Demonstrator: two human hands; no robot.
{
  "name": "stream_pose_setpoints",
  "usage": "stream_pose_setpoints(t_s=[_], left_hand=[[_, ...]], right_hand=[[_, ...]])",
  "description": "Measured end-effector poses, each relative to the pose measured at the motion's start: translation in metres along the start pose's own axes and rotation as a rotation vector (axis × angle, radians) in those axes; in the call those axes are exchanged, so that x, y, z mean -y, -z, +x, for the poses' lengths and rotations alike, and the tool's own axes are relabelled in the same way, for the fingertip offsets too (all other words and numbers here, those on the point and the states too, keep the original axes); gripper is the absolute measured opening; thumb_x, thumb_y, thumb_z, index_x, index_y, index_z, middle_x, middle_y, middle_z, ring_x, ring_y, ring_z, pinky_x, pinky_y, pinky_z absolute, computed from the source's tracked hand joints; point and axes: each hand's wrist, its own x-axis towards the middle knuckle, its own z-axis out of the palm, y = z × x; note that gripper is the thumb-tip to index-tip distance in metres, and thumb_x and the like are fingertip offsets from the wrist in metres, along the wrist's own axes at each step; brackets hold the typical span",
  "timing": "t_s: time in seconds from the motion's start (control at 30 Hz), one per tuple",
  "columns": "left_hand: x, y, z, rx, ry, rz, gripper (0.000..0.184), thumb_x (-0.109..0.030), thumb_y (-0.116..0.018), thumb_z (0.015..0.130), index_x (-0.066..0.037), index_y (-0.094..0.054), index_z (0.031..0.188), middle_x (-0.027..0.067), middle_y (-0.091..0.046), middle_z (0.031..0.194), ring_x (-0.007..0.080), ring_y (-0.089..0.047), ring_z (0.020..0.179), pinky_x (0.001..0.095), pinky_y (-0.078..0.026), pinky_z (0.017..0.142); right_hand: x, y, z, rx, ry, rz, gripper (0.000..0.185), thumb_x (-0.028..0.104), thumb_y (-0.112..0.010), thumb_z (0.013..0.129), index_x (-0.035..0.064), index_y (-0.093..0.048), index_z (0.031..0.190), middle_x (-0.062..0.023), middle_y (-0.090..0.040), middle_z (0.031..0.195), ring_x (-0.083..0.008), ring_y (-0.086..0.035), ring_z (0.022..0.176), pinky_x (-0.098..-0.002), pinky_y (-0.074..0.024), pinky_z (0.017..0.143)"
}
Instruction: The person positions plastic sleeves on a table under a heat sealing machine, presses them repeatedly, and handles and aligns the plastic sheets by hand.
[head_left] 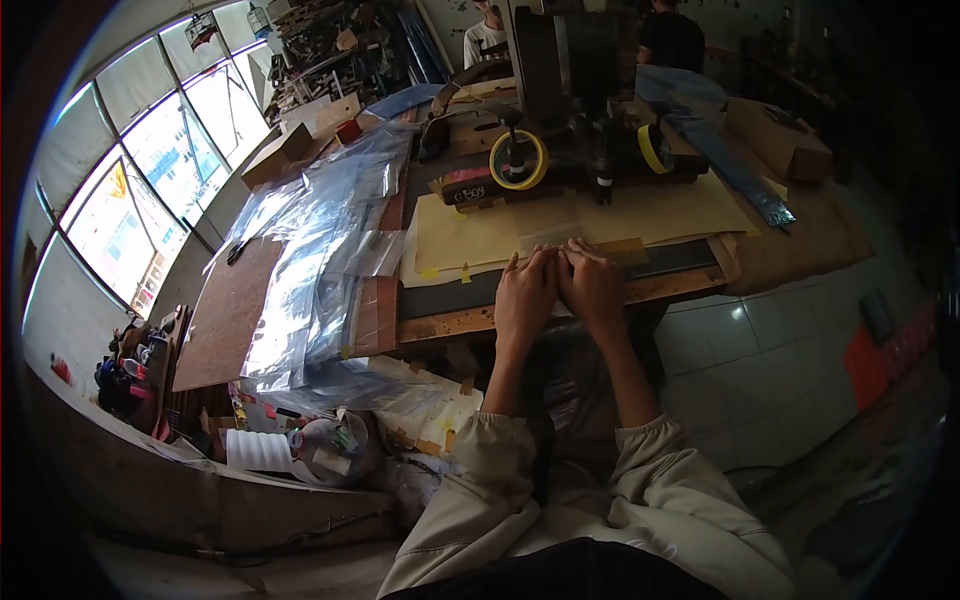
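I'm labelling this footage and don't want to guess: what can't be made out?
All in the head view:
Anything under the left hand and right hand: their fingers cover it.
Top of the machine: cut off by the upper edge.
Head of the dark-shirted person: same edge.
Red object, far right: blurred, dim.

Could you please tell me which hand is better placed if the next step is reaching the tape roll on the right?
Probably the right hand: it sits nearer the tape roll, while the left hand would likely have to reach across it.
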Motion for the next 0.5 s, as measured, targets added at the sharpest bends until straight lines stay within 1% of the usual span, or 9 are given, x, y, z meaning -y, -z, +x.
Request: stream_pose_setpoints(t_s=[0.07,0.17,0.37,0.47,0.5], left_hand=[[-0.0026,0.0010,-0.0002,-0.007,0.046,-0.073,0.022,-0.017,-0.050,0.088,-0.004,-0.063,0.101,0.0190,-0.064,0.101,0.0343,-0.062,0.088,0.0387,-0.050,0.081],[-0.0012,-0.0013,-0.0009,-0.041,0.037,-0.019,0.022,-0.019,-0.052,0.087,-0.004,-0.064,0.099,0.0177,-0.064,0.099,0.0333,-0.063,0.084,0.0384,-0.052,0.070],[-0.0054,0.0003,-0.0020,-0.054,0.111,0.017,0.020,-0.020,-0.054,0.086,-0.007,-0.065,0.096,0.0130,-0.066,0.096,0.0343,-0.063,0.079,0.0396,-0.052,0.068],[-0.0091,0.0041,-0.0016,0.020,0.159,0.040,0.021,-0.020,-0.053,0.086,-0.008,-0.064,0.100,0.0129,-0.065,0.103,0.0332,-0.063,0.086,0.0400,-0.053,0.072],[-0.0097,0.0045,-0.0016,0.020,0.157,0.042,0.021,-0.020,-0.053,0.086,-0.008,-0.064,0.100,0.0129,-0.065,0.103,0.0333,-0.063,0.086,0.0401,-0.053,0.072]], right_hand=[[0.0005,0.0020,0.0005,-0.001,0.003,0.004,0.027,0.020,-0.049,0.087,0.0002,-0.068,0.093,-0.0178,-0.065,0.103,-0.0295,-0.059,0.104,-0.0381,-0.0440,0.094],[0.0010,0.0040,0.0012,-0.054,0.061,-0.013,0.025,0.019,-0.051,0.086,-0.0004,-0.068,0.088,-0.0164,-0.067,0.098,-0.0279,-0.062,0.099,-0.0375,-0.0452,0.090],[0.0012,0.0043,0.0003,-0.071,0.083,-0.028,0.024,0.019,-0.055,0.085,-0.0004,-0.069,0.081,-0.0135,-0.068,0.090,-0.0244,-0.065,0.090,-0.0360,-0.0469,0.083],[0.0015,0.0045,0.0005,-0.083,0.090,-0.023,0.024,0.020,-0.056,0.085,-0.0003,-0.069,0.081,-0.0133,-0.068,0.090,-0.0241,-0.065,0.089,-0.0359,-0.0471,0.082],[0.0016,0.0049,0.0004,-0.080,0.090,-0.024,0.024,0.020,-0.056,0.085,-0.0002,-0.069,0.081,-0.0132,-0.068,0.090,-0.0240,-0.065,0.089,-0.0359,-0.0472,0.081]])
